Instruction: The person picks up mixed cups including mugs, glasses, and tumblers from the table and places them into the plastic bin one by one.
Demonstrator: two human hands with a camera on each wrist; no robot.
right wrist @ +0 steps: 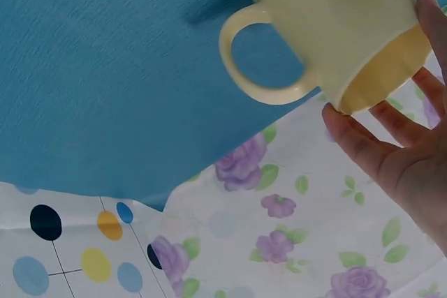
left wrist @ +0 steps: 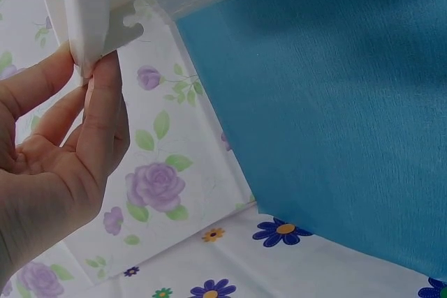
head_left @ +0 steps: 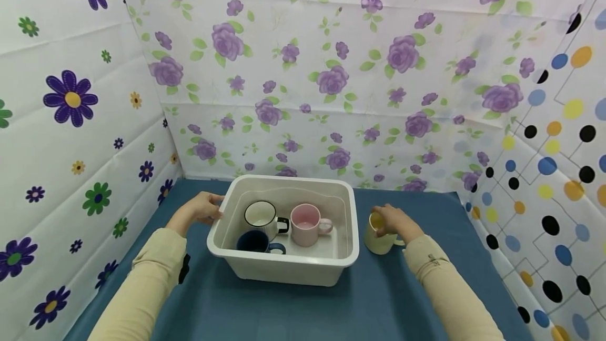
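A white plastic bin (head_left: 284, 260) stands on the blue cloth. My left hand (head_left: 201, 208) pinches its left rim between thumb and fingers, as the left wrist view shows up close. Inside the bin are a white mug (head_left: 259, 217) with a black handle, a dark blue mug (head_left: 253, 241) in front of it, and a pink mug (head_left: 305, 231) to their right. To the right of the bin, a pale yellow mug (head_left: 379, 244) is upright on the cloth. My right hand (head_left: 395, 221) grips this mug by its rim from above; its handle (right wrist: 234, 54) is free of the fingers.
Blue cloth (head_left: 293, 312) covers the table. Behind it rises a sheet with purple roses (head_left: 331, 80). A daisy-patterned sheet (head_left: 71, 151) closes off the left side, and a dotted sheet (head_left: 549, 183) the right. The yellow mug is close to the bin's right wall.
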